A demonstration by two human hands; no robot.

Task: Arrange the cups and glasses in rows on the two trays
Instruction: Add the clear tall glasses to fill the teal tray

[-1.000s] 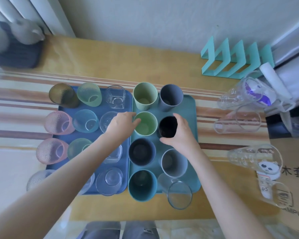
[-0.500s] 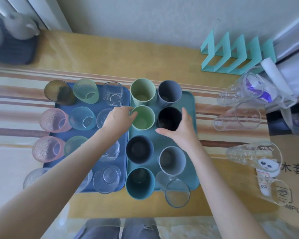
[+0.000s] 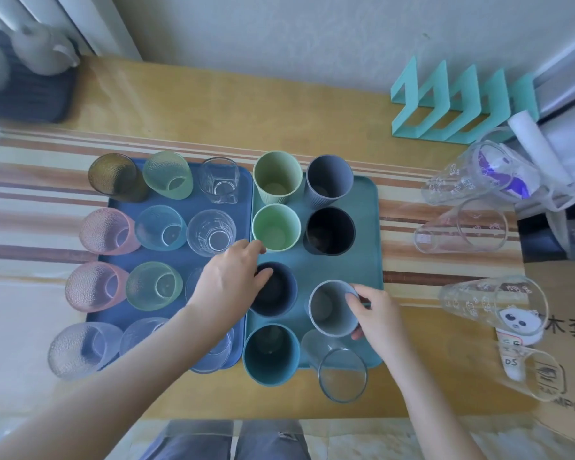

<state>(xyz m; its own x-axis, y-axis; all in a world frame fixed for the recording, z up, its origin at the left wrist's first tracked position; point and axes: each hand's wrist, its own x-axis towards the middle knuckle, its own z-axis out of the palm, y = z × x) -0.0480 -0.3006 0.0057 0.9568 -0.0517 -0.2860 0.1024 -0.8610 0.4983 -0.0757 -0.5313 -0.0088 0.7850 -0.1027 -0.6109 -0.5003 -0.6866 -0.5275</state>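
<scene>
A blue tray [image 3: 180, 257] on the left carries coloured and clear glasses in rows. Beside it, a teal tray [image 3: 365, 240] holds plastic cups in two columns. My left hand [image 3: 228, 285] grips the rim of the dark navy cup [image 3: 274, 290] in the third row. My right hand [image 3: 375, 313] holds the grey cup [image 3: 331, 308] next to it by its right rim. Beyond them stand a light green cup [image 3: 276, 227] and a black cup [image 3: 329, 230]. A teal cup [image 3: 271, 353] and a clear glass [image 3: 341, 373] stand nearest me.
Several clear printed cups [image 3: 462, 230] lie on their sides to the right of the teal tray. A turquoise rack [image 3: 462, 104] stands at the back right. A cardboard box [image 3: 571, 327] sits at the right edge. A dark mat [image 3: 27, 97] lies at the back left.
Both hands have moved toward me by one row, off the light green and black cups and onto the navy and grey cups.
</scene>
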